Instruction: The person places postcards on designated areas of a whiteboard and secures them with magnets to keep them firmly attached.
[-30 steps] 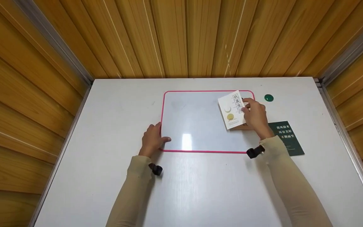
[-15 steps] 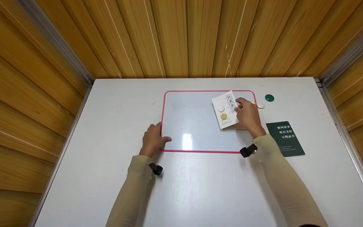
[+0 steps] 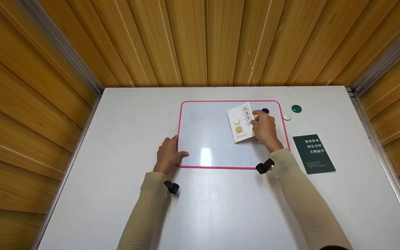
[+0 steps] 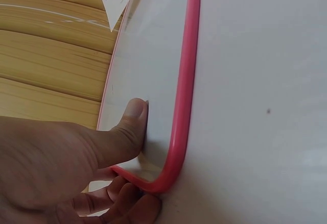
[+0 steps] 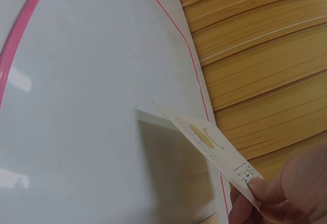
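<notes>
A small whiteboard (image 3: 207, 133) with a pink rim lies on the table. My left hand (image 3: 168, 152) grips its near left corner; in the left wrist view the thumb (image 4: 134, 119) is on the board's face and the fingers curl at the rim. My right hand (image 3: 265, 128) pinches the right edge of a white card (image 3: 240, 122) printed with characters and a gold disc. The card is tilted above the board, and the right wrist view shows a dark shadow or reflection below it. A dark purple round piece (image 3: 265, 110) shows just beyond the right fingers.
Right of the board, a green round piece (image 3: 296, 108) and a white round piece (image 3: 286, 117) lie on the white table (image 3: 207, 208). Closer to me is a dark green card (image 3: 314, 153) with white characters. Wood-look panels (image 3: 200, 41) stand behind and at both sides.
My right hand has carried the white card leftward over the board. The white and purple round pieces and all of the dark green card have come into sight. My left hand has stayed put.
</notes>
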### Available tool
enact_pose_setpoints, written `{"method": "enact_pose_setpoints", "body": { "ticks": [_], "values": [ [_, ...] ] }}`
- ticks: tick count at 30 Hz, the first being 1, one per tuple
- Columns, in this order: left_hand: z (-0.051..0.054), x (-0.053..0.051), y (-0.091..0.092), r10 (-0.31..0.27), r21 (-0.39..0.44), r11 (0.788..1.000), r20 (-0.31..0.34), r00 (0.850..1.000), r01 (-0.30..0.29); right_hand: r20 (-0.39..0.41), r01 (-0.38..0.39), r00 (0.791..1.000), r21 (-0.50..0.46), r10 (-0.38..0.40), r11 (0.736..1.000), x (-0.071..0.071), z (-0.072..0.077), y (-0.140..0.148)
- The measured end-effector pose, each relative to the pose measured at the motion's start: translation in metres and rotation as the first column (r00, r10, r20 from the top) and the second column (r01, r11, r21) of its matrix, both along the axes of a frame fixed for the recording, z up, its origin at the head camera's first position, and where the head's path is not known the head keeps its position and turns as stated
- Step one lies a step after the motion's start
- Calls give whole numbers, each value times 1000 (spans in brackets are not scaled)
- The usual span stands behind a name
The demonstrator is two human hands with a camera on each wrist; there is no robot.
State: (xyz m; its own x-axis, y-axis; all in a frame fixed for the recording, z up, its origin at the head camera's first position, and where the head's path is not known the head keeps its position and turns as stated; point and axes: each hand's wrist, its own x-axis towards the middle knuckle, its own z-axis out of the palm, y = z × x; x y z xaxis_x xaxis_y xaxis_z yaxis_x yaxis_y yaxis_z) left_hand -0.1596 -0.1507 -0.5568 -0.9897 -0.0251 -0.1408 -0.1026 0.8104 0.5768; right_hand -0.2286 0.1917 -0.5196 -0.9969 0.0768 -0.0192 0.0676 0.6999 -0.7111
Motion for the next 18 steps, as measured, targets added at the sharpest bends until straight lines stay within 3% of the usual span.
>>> {"method": "enact_pose_setpoints", "body": {
  "ticks": [18],
  "values": [
    [-5,-1,0,13,1,1000,2,1000,-13,-19,5,1000,4,-5,1000,-5,-11,-20]
  ]
}}
